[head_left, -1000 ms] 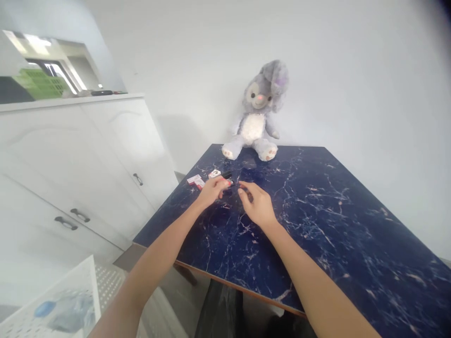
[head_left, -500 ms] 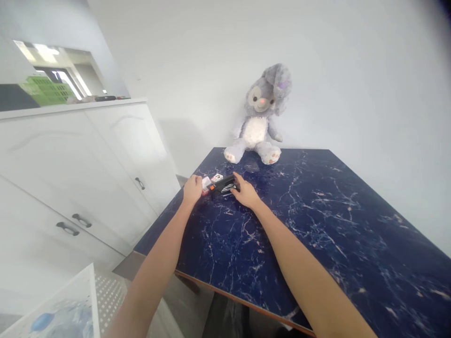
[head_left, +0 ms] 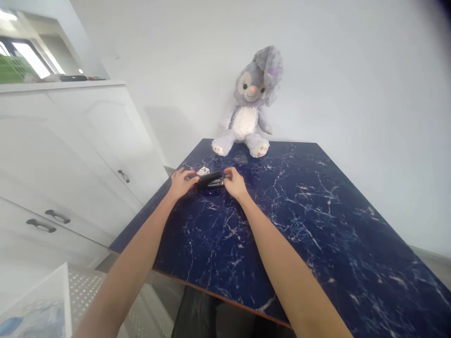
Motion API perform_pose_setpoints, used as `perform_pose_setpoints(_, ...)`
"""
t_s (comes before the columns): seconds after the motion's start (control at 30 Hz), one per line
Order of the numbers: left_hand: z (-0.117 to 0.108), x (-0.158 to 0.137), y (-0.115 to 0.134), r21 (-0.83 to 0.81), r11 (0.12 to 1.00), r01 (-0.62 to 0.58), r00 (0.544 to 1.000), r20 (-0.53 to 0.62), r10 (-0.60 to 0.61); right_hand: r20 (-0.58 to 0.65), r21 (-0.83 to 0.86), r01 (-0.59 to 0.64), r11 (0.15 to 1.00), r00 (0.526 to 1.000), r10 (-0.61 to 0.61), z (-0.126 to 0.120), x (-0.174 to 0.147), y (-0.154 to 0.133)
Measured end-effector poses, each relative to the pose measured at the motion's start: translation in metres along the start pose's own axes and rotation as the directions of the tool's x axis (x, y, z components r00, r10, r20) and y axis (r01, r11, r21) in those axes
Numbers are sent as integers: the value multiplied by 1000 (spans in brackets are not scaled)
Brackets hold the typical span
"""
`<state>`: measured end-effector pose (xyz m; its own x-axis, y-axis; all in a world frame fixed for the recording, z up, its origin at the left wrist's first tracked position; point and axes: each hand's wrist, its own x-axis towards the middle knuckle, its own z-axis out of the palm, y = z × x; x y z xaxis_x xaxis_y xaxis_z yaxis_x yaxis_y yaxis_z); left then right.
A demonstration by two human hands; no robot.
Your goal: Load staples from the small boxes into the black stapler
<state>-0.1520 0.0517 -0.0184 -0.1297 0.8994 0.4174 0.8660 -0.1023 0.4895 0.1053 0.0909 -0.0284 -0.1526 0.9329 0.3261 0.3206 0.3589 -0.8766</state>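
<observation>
A black stapler [head_left: 210, 179] lies on the dark blue marble-patterned table [head_left: 225, 249], with a strip of silver metal showing along its near side. My left hand [head_left: 180, 182] is at the stapler's left end, thumb on the near side and fingers reaching along the far side. At the right end is my right hand [head_left: 235, 183], its fingers bent and thumb apart, with the tips beside the stapler. Just behind the stapler sits a small white box [head_left: 203, 171] with dark and red print. My left fingers partly hide what lies around the stapler's left end.
A grey plush toy [head_left: 245, 103] with a white belly sits at the table's back edge against the wall. White cupboards [head_left: 81, 155] stand to the left. Below them, at the lower left, is a white perforated basket [head_left: 82, 286] with plastic items inside.
The red-and-white item by my left hand is no longer visible. My left fingers have spread and met the stapler's end, while my right fingers have come off its other end. The view has shifted right.
</observation>
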Motion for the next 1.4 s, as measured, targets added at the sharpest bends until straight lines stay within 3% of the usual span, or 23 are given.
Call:
perform_pose_setpoints(0.1, 1, -2, 0, 58, 998, 15, 1000, 20, -16, -47, -8, -50, 999, 998, 49, -4, 0, 0)
perform_pose_setpoints(0.2, 0, -7, 8, 98, 995, -18, 1000, 15, 17, 19, -105, 7, 994, 1000, -5, -6, -2, -2)
perform_pose_setpoints(0.3, -6, -13, 12, 97, 995, -9, 993, -120, 21, 97, -320, 127, 939, 990, -100, -8, -8, -8)
perform_pose_setpoints(0.43, -19, -20, 1, 63, 981, 184, 941, -300, -157, 63, -564, 167, 808, 985, -159, -12, -20, -15)
perform_pose_setpoints(0.53, -22, -20, -8, 63, 960, 273, 922, -304, -242, 24, -625, 147, 767, 985, -170, -14, -27, -19)
perform_pose_setpoints(0.67, -15, -18, -6, 174, 973, 150, 977, -176, -119, -42, -577, 111, 809, 985, -165, -19, -27, -18)
perform_pose_setpoints(0.77, -13, -19, 1, 239, 967, 91, 992, -106, -67, -147, -416, -8, 909, 987, -58, -26, -21, -11)
perform_pose_setpoints(0.87, -16, -22, 8, 144, 985, 94, 988, -134, -74, -328, -142, -165, 976, 938, 111, -33, -13, 0)
perform_pose_setpoints(0.97, -20, -25, 16, 70, 990, 122, 987, -113, -113, -438, 30, -174, 984, 883, 170, -36, -8, 8)
perform_pose_setpoints(1.1, -15, -29, 36, 251, 928, 274, 937, -287, -199, -414, 12, -142, 990, 900, 135, -32, -7, 11)
perform_pose_setpoints(1.17, -12, -30, 48, 355, 875, 330, 941, -192, -278, -389, -32, -132, 991, 915, 110, -29, -7, 10)
perform_pose_setpoints(1.27, -13, -31, 58, 424, 846, 323, 939, -36, -341, -372, -77, -140, 987, 922, 102, -27, -9, 5)
perform_pose_setpoints(1.4, -29, -30, 56, 438, 852, 289, 939, 41, -340, -437, -107, -156, 982, 894, 94, -27, -29, -6)
